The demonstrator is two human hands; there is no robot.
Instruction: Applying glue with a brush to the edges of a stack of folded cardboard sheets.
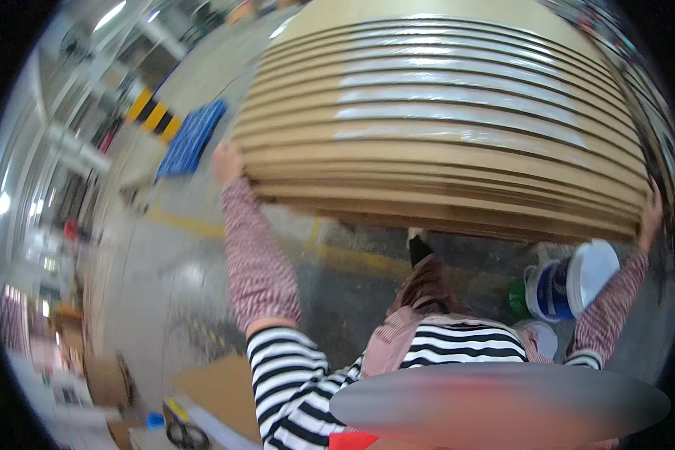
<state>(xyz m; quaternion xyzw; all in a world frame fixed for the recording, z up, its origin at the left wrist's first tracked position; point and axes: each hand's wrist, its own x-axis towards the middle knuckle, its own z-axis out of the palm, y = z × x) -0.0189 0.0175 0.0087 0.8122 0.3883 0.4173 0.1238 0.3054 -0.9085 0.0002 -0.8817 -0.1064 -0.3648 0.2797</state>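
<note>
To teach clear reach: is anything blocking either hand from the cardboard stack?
Nothing visible does. The left hand is at the left edge of the cardboard stack and the right hand at its right edge. The blue and white bucket is near the right forearm, not between hand and cardboard.

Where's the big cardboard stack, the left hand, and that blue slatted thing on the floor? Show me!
Cardboard stack (446, 124): head view, middle of its taped, layered face.
Left hand (229, 162): head view, middle of the hand.
Blue slatted thing (193, 139): head view, middle of its slats.
</note>
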